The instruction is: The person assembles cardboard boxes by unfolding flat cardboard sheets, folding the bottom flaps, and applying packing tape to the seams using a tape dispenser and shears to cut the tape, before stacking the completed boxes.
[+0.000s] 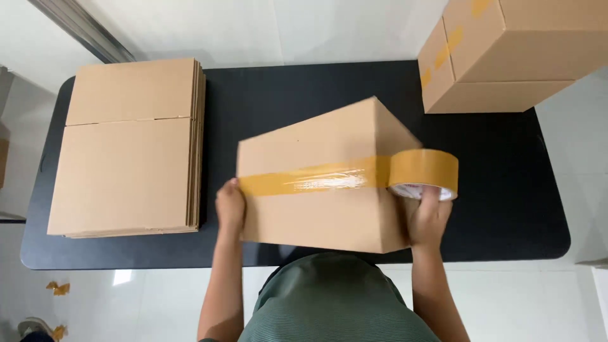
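**Tape strip laid across a box on a black table**

A cardboard box (pixel 323 183) sits at the centre of the black table (pixel 506 190), close to the near edge, turned a little so that its right end points toward 1 o'clock. A band of brown tape (pixel 310 180) runs along its top from the left edge to the right edge, shiny in the middle.

At the box's 3 o'clock the band passes into the tape roll (pixel 423 173), which stands against the box's right end. The right hand (pixel 429 218) grips the roll from below, fingers curled up into its core, the thumb side resting against the box's corner.

At the box's 9 o'clock the left hand (pixel 230 206) presses on the start of the band, fingers together and bent over the left edge of the box.

At 10 o'clock from the box, well apart from it, a stack of flat boxes (pixel 126 152) lies on the left part of the table. At 1 o'clock a taped box (pixel 494 57) stands on the far right corner, partly cut off by the picture's edge.

Below the near edge shows the person's green shirt (pixel 335 304). At 8 o'clock, on the pale floor, lie small scraps of tape (pixel 58 288).
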